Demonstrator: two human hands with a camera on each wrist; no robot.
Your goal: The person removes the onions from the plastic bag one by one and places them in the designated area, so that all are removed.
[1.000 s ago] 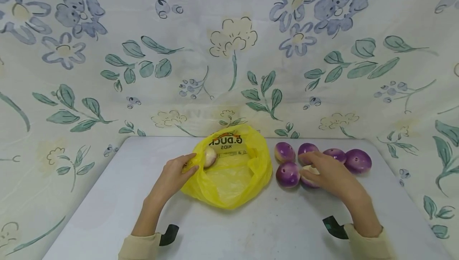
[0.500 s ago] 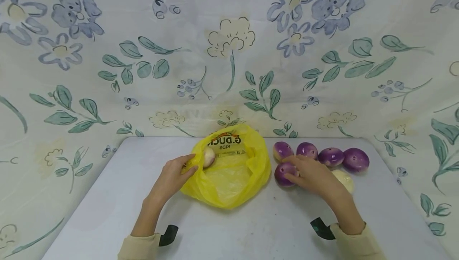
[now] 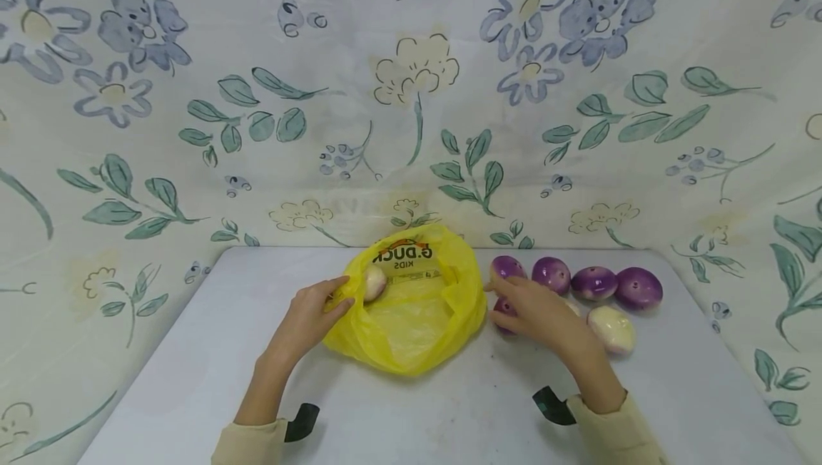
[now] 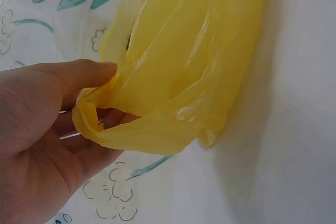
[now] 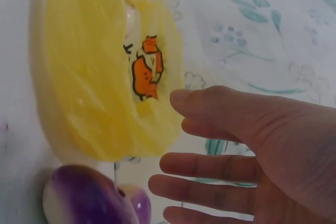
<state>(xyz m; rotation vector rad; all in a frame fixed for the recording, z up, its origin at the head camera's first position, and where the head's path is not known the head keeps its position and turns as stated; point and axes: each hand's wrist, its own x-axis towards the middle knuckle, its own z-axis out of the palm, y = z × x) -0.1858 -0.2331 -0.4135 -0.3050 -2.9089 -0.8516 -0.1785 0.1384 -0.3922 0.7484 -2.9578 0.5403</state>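
Note:
My left hand (image 3: 315,315) holds the left edge of a yellow plastic bag (image 3: 404,351) in the head view. In the left wrist view, a fold of the bag (image 4: 157,135) loops between the thumb and fingers. The bag's mouth gapes, and a pale turnip (image 3: 375,284) lies inside at the left. My right hand (image 3: 536,312) is over the nearest purple-and-white turnips, close to the bag's right side. In the right wrist view its fingers (image 5: 210,192) are extended with nothing between them. A purple turnip (image 5: 86,198) sits below the hand, partly out of frame.
More purple turnips stand along the back right, including one at the far end (image 3: 638,288). A turnip with its pale side up (image 3: 611,330) lies right of the right forearm. The white table (image 3: 437,422) ends at a floral cloth backdrop (image 3: 411,130).
My right hand has moved left over the turnips toward the bag. A pale-sided turnip has come into sight to the right of it. The left hand keeps its hold on the bag.

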